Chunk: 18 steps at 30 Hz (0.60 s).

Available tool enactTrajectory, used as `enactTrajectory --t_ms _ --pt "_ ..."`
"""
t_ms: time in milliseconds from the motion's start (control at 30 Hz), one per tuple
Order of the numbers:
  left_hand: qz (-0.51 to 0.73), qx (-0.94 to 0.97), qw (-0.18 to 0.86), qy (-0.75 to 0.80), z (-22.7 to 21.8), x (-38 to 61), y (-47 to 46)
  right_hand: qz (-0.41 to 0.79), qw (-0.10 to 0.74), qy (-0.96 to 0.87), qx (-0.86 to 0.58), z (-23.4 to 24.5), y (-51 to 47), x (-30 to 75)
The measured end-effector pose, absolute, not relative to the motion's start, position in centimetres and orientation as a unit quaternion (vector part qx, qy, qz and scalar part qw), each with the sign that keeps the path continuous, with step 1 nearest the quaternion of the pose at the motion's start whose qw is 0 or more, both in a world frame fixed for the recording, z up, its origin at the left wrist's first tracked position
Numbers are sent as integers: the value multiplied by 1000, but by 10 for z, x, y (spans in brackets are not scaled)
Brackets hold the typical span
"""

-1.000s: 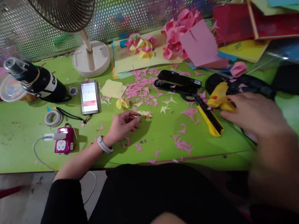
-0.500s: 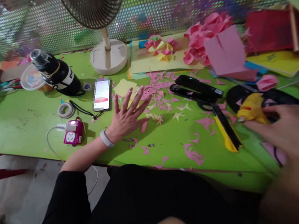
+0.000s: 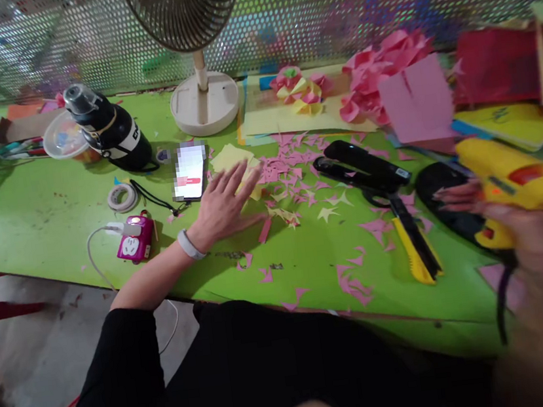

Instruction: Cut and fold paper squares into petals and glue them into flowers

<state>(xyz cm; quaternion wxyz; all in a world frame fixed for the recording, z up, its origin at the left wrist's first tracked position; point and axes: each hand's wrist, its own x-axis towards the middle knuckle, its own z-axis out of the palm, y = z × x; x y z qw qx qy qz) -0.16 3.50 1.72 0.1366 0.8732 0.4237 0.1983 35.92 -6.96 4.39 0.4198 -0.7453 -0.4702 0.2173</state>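
My right hand point(image 3: 538, 243) is wrapped round a yellow glue gun point(image 3: 510, 177), lifted above the green table point(image 3: 40, 218) at the right, with its black cord hanging down. My left hand point(image 3: 224, 202) hovers flat with fingers spread over yellow paper squares point(image 3: 229, 158) and pink paper scraps point(image 3: 291, 168), just right of a phone point(image 3: 190, 172). It holds nothing. A black stapler point(image 3: 363, 162) and yellow-handled scissors point(image 3: 414, 239) lie between my two hands.
A black bottle point(image 3: 111, 127), tape roll point(image 3: 121, 197), pink plug adapter point(image 3: 133, 239) with white cable lie at left. A fan's base point(image 3: 204, 103) stands at the back. Paper flowers point(image 3: 299, 84), pink paper point(image 3: 418, 106) and coloured sheets pile up back right, before a perforated metal screen.
My right hand has picked the glue gun up off the table and raised it. My left hand opened from a pinch on the scraps and now hovers spread near the phone.
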Motion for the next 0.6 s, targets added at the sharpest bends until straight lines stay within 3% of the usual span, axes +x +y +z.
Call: enactTrajectory --t_ms 67,233,400,600 --pt "175 869 104 452 20 -7 40 315 479 -421 -703 58 -56 333" --pt "160 884 48 437 30 -23 50 483 471 -374 -636 63 -29 295" --pt "144 901 100 397 21 -29 60 558 465 -397 -562 52 -23 266" --pt "230 860 235 390 3 -25 62 608 408 -427 -530 38 -28 254"
